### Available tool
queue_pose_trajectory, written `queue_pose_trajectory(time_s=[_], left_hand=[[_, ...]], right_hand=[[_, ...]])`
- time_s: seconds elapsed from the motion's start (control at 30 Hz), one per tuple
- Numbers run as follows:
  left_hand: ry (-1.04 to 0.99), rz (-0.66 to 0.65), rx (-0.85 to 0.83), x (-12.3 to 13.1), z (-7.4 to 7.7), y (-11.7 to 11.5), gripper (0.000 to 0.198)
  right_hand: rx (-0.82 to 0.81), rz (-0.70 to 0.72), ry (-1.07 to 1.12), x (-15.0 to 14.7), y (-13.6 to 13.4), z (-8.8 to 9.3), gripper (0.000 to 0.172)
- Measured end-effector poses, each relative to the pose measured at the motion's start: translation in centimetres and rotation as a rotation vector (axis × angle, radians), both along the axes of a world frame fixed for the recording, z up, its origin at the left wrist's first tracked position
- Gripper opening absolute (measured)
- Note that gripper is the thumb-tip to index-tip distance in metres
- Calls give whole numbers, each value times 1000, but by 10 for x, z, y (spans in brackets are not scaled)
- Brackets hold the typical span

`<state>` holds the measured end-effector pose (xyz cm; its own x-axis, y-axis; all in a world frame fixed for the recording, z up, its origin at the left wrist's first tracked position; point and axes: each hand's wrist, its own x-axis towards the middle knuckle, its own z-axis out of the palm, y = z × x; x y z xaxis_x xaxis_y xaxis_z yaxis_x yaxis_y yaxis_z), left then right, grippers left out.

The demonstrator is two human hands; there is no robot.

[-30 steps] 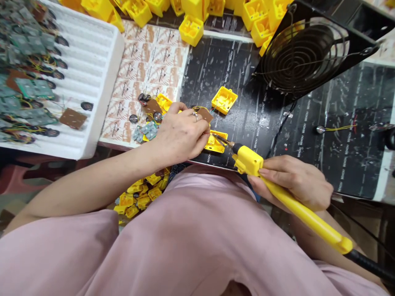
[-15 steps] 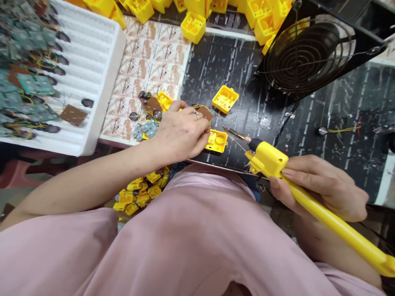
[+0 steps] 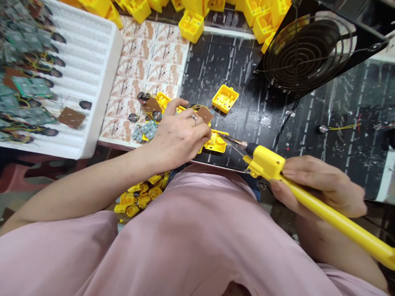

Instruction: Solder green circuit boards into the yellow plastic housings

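Note:
My right hand (image 3: pixel 321 185) is wrapped round the yellow handle of a soldering iron (image 3: pixel 271 162). The iron's metal tip reaches over a small yellow plastic housing (image 3: pixel 217 142) at the table's near edge. My left hand (image 3: pixel 187 133) is closed, with thumb and fingers at the left side of that housing; what they pinch is hidden under the fingers. A brown circuit board (image 3: pixel 205 115) with thin wires lies just beyond the left fingertips. Past it sits another open yellow housing (image 3: pixel 225 99). Left of my hand are green circuit boards (image 3: pixel 149 130) and small round speakers.
A white foam tray (image 3: pixel 100 82) with many wired circuit boards stands at the left. A black fan (image 3: pixel 299 57) is at the back right. Yellow housings (image 3: pixel 191 25) are heaped along the back, with more (image 3: pixel 143 197) below the table edge. A wired round part (image 3: pixel 323 128) lies right.
The soldering iron has moved left, bringing its tip from beside the near yellow housing to over it. My left hand stays by the housing, with its index finger lifted a little.

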<state>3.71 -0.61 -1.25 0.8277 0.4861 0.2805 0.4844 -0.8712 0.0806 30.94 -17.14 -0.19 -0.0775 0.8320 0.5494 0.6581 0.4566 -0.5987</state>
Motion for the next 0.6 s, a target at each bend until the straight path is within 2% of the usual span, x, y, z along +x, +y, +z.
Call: queue_pose_trajectory(time_s=[0.1, 0.27, 0.4, 0.6], left_hand=[[50, 16, -83, 1, 2, -1, 33], [159, -3, -96, 5, 11, -2, 34], [260, -16, -110, 9, 16, 1, 31], [331, -15, -182, 19, 22, 7, 26]], right_hand=[[50, 12, 12, 0, 2, -1, 53], [109, 162, 19, 3, 6, -6, 28], [74, 179, -12, 5, 6, -5, 29], [83, 271, -128, 4, 16, 1, 19]])
